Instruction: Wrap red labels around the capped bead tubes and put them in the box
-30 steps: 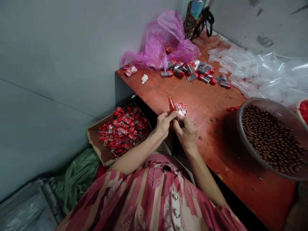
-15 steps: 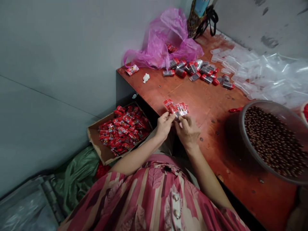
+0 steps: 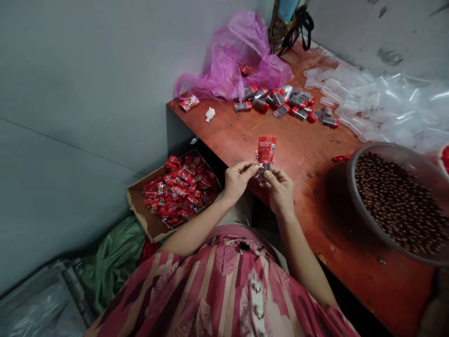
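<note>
Over the table's front edge, my left hand (image 3: 239,180) and my right hand (image 3: 280,187) come together, both with closed fingers. Between them is a small clear tube of dark round balls (image 3: 264,172), with my right thumb pressed on its lower part. A flat red printed wrapper (image 3: 267,149) stands up above the tube; whether it is fitted round the tube I cannot tell. My left thumb and fingers pinch at the left side, where a bit of another red wrapper shows behind. The fingers partly hide the tube's lower end.
Below left, a cardboard box (image 3: 136,202) holds many red-wrapped pieces. On the orange table (image 3: 298,140) lie filled red-capped tubes (image 3: 280,110), a pink plastic bag (image 3: 224,65) and a heap of clear empty tubes (image 3: 393,103). At right stands a basin (image 3: 351,182) of dark balls.
The red wrappers, spread apart to left and right before, now overlap, one upright in front. My right hand has turned and shifted slightly right, and the balls in the tube show more plainly.
</note>
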The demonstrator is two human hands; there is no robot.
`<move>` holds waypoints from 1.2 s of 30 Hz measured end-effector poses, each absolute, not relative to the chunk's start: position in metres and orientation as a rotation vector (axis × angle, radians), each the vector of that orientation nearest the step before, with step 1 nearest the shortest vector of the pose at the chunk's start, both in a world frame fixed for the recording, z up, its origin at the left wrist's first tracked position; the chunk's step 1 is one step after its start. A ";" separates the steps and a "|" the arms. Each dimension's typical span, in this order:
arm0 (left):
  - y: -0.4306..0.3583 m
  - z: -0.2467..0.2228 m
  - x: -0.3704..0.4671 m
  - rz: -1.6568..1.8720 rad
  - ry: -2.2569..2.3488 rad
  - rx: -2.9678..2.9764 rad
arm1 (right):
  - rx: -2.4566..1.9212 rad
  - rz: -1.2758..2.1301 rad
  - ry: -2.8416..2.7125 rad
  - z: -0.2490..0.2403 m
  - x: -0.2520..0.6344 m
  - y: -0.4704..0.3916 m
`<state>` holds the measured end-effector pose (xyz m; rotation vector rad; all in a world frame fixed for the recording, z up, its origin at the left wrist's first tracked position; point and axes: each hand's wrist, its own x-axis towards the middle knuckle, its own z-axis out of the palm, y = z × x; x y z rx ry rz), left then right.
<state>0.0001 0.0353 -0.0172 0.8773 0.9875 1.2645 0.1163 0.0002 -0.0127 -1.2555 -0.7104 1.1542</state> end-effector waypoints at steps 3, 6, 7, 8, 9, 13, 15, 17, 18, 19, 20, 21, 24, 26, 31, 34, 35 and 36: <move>0.037 -0.020 0.000 1.266 1.030 0.898 | -1.259 1.158 -0.687 -0.015 0.113 0.000; 0.039 -0.020 -0.001 1.259 1.056 0.926 | -1.279 1.150 -0.688 -0.017 0.111 -0.001; 0.040 -0.019 -0.001 1.253 1.064 0.943 | -1.286 1.139 -0.696 -0.017 0.110 -0.001; 0.041 -0.019 -0.002 1.247 1.072 0.962 | -1.291 1.123 -0.709 -0.018 0.110 -0.002; 0.041 -0.018 -0.003 1.242 1.083 0.986 | -1.298 1.105 -0.728 -0.018 0.110 -0.002; 0.044 -0.014 -0.009 1.241 1.167 1.135 | -1.349 1.015 -0.837 -0.016 0.109 -0.003; 0.044 -0.011 -0.011 1.251 1.205 1.218 | -1.376 0.979 -0.862 -0.015 0.107 -0.004; 0.045 -0.008 -0.011 1.268 1.221 1.284 | -1.392 0.964 -0.851 -0.014 0.105 -0.004; 0.045 -0.007 -0.011 1.280 1.226 1.305 | -1.393 0.964 -0.837 -0.014 0.104 -0.004; 0.045 -0.007 -0.010 1.289 1.229 1.320 | -1.388 0.966 -0.820 -0.015 0.103 -0.004; 0.045 -0.007 -0.010 1.298 1.232 1.327 | -1.379 0.969 -0.802 -0.015 0.102 -0.004; 0.044 -0.007 -0.009 1.302 1.233 1.330 | -1.366 0.970 -0.784 -0.015 0.102 -0.004; 0.043 -0.009 -0.008 1.294 1.223 1.318 | -1.341 0.974 -0.744 -0.015 0.100 -0.004; 0.043 -0.010 -0.007 1.285 1.200 1.257 | -1.354 0.966 -0.730 -0.013 0.100 -0.004; 0.048 -0.009 -0.003 1.175 0.918 0.823 | -1.394 0.939 -0.771 -0.010 0.101 -0.004; 0.052 -0.008 0.000 1.045 0.772 0.694 | -1.405 0.958 -0.815 -0.010 0.100 -0.007; 0.052 -0.008 0.001 1.023 0.754 0.677 | -1.410 0.963 -0.818 -0.010 0.100 -0.008; 0.053 -0.008 0.002 1.012 0.745 0.658 | -1.413 0.965 -0.816 -0.010 0.099 -0.009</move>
